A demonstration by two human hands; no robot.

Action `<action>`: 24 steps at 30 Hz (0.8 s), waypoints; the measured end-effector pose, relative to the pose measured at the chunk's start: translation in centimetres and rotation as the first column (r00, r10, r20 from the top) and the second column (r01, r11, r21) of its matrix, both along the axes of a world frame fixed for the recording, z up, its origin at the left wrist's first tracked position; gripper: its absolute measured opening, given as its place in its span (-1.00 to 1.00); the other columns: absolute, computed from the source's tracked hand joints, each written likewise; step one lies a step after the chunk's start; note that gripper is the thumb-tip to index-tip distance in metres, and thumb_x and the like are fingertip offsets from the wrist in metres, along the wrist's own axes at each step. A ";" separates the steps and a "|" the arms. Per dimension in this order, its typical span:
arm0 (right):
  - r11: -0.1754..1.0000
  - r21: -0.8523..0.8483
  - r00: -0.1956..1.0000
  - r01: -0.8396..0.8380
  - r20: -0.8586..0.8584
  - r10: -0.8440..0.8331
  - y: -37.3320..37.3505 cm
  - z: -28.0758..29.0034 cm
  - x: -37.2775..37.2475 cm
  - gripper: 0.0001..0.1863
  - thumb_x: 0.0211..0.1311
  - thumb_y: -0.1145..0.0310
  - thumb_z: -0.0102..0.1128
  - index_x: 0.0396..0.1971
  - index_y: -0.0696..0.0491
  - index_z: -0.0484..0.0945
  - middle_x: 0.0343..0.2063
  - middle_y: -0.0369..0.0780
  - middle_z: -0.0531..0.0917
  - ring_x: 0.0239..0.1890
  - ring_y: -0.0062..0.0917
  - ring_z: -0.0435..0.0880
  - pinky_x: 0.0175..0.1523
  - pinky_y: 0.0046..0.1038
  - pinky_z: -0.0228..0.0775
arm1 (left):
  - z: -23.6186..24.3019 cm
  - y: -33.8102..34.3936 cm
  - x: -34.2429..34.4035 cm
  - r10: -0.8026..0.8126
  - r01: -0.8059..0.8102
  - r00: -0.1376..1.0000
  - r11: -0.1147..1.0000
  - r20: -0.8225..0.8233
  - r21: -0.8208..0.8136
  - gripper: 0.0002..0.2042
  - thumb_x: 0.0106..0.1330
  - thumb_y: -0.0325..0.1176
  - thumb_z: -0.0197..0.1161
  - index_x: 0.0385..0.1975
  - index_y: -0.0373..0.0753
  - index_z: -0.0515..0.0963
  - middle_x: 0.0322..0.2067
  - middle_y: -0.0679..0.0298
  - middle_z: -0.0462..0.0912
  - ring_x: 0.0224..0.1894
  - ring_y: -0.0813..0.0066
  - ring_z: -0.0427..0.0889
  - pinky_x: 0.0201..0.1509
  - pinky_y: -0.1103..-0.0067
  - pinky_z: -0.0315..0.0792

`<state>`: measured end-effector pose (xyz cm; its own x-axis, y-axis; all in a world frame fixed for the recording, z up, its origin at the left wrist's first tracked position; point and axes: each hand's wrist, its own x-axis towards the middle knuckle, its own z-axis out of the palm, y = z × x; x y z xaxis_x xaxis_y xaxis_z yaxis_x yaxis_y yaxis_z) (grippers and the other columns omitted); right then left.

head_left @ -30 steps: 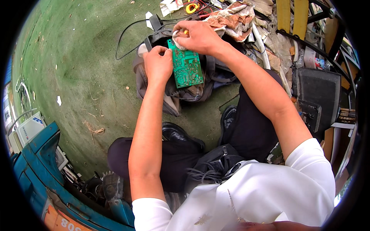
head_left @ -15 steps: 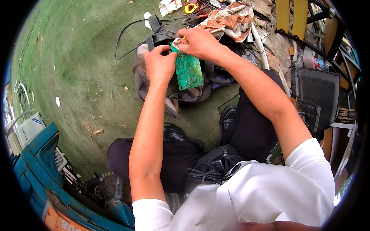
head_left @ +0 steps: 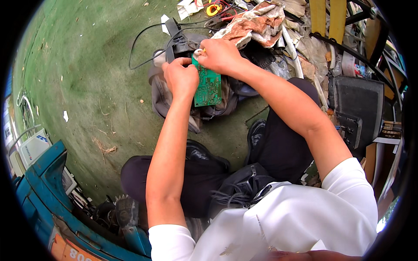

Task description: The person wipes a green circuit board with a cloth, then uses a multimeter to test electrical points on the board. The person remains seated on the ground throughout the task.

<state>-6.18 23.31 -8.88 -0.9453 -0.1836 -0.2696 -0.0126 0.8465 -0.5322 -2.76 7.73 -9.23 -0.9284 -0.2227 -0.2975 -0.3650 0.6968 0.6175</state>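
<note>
I am holding one rectangular green printed circuit board [head_left: 208, 89], its track-covered face turning up toward me and its long sides running away from me. One small off-white wad of soft material [head_left: 198, 53] is sitting at the board's upper end. Two bare hands are working here. With my left hand [head_left: 182, 76] I am clamping the board's upper left edge between thumb and forefinger, the other fingers curling in. With my right hand [head_left: 221, 56] I am pinching the wad, fingertips closing together around it; how firmly it is pressing on the board I cannot tell.

My left forearm [head_left: 167, 143] is rising nearly straight from the lower edge, while my right forearm [head_left: 278, 95] is slanting in from the right, its wrist bending over the board's top corner.

The board is hanging above one grey-and-black fabric bag [head_left: 161, 98]; whether it is touching the bag I cannot tell. The bag is resting on a worn green floor [head_left: 87, 87], and one thin black cable [head_left: 131, 52] is looping out to its left. One crumpled white-and-rust patterned rag [head_left: 257, 24] is lying beyond my right hand, with one bright yellow ring [head_left: 213, 8] near it. Two black shoes, a left one [head_left: 200, 153] and a right one [head_left: 257, 132], are showing nearer to me.
</note>
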 end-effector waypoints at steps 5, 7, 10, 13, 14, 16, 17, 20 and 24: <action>0.984 -0.047 0.985 0.169 -0.024 -0.171 -0.8 -0.5 0.8 -0.64 0.12 0.14 0.25 -0.30 0.17 0.65 -0.33 0.05 0.74 -0.16 -0.05 0.74 -0.01 -0.07 0.55 | 0.9 0.8 0.2 0.041 -0.041 0.999 0.999 -0.002 -0.004 -0.79 0.13 -0.38 0.31 -0.25 -0.15 0.76 -0.07 -0.02 0.53 0.01 -0.04 0.57 0.14 0.23 0.46; 0.976 -0.021 0.977 0.215 0.001 -0.215 -1.4 -0.3 0.9 -0.65 0.12 0.16 0.24 -0.28 0.17 0.63 -0.34 0.05 0.74 -0.17 -0.05 0.74 -0.02 -0.07 0.55 | 0.9 1.0 0.1 0.052 -0.052 0.999 0.998 -0.006 -0.022 -0.80 0.14 -0.38 0.30 -0.25 -0.15 0.76 -0.06 -0.02 0.52 0.01 -0.05 0.57 0.14 0.23 0.46; 0.988 -0.007 0.988 0.152 -0.014 -0.152 -1.2 -0.8 0.8 -0.66 0.11 0.18 0.25 -0.26 0.16 0.62 -0.35 0.04 0.74 -0.19 -0.05 0.74 -0.05 -0.06 0.56 | 0.5 1.1 0.1 0.051 -0.051 0.999 0.997 -0.005 -0.053 -0.78 0.13 -0.35 0.35 -0.23 -0.16 0.77 -0.07 -0.04 0.53 0.00 0.00 0.59 0.17 0.32 0.45; 0.994 0.014 0.994 -0.105 -0.038 0.106 -0.5 0.1 0.3 -0.67 0.09 0.21 0.27 -0.26 0.15 0.62 -0.34 0.02 0.74 -0.20 -0.04 0.74 -0.08 -0.06 0.57 | 0.2 0.8 0.3 0.038 -0.038 0.999 0.998 0.001 -0.059 -0.77 0.12 -0.34 0.38 -0.22 -0.18 0.77 -0.06 -0.05 0.53 0.00 0.03 0.60 0.18 0.36 0.45; 0.977 0.024 0.976 -0.211 -0.042 0.212 -0.2 0.6 0.1 -0.68 0.07 0.21 0.27 -0.26 0.14 0.62 -0.34 0.02 0.74 -0.21 -0.03 0.74 -0.10 -0.06 0.58 | 0.2 0.7 0.4 0.034 -0.033 0.999 0.998 0.004 -0.057 -0.77 0.12 -0.34 0.38 -0.22 -0.18 0.77 -0.06 -0.06 0.53 0.00 0.03 0.59 0.18 0.37 0.45; 0.983 0.012 0.978 -0.182 -0.100 0.182 0.3 0.1 0.1 -0.68 0.05 0.22 0.28 -0.28 0.14 0.61 -0.36 0.02 0.73 -0.20 -0.01 0.73 -0.10 -0.05 0.56 | 0.1 0.8 0.5 0.015 -0.016 1.000 0.999 -0.010 -0.052 -0.77 0.12 -0.35 0.39 -0.22 -0.20 0.77 -0.07 -0.06 0.53 0.00 0.04 0.59 0.18 0.37 0.45; 0.995 -0.004 0.991 -0.100 -0.093 0.099 0.1 -0.3 0.4 -0.69 0.05 0.22 0.28 -0.30 0.14 0.60 -0.37 0.04 0.71 -0.19 0.00 0.71 -0.10 -0.02 0.54 | 0.1 0.9 0.6 0.006 -0.007 1.000 0.999 -0.018 -0.049 -0.77 0.12 -0.35 0.39 -0.22 -0.20 0.77 -0.08 -0.06 0.53 0.00 0.04 0.59 0.17 0.37 0.46; 0.991 -0.064 0.993 0.118 0.024 -0.117 -0.3 -1.1 0.5 -0.66 0.06 0.20 0.27 -0.35 0.20 0.58 -0.35 0.09 0.71 -0.16 0.03 0.70 -0.02 -0.02 0.52 | 0.4 1.2 0.6 0.019 -0.018 1.000 0.998 0.005 -0.057 -0.77 0.12 -0.34 0.39 -0.22 -0.21 0.77 -0.10 -0.06 0.54 -0.01 0.06 0.59 0.16 0.36 0.46; 0.968 -0.039 0.966 0.248 0.087 -0.244 -1.3 -0.3 1.2 -0.62 0.12 0.16 0.25 -0.31 0.23 0.60 -0.31 0.12 0.71 -0.13 0.01 0.71 0.02 -0.05 0.52 | 0.1 1.1 0.6 0.012 -0.013 1.000 0.997 -0.021 -0.074 -0.77 0.12 -0.34 0.39 -0.22 -0.22 0.77 -0.11 -0.05 0.54 -0.03 0.07 0.59 0.15 0.37 0.46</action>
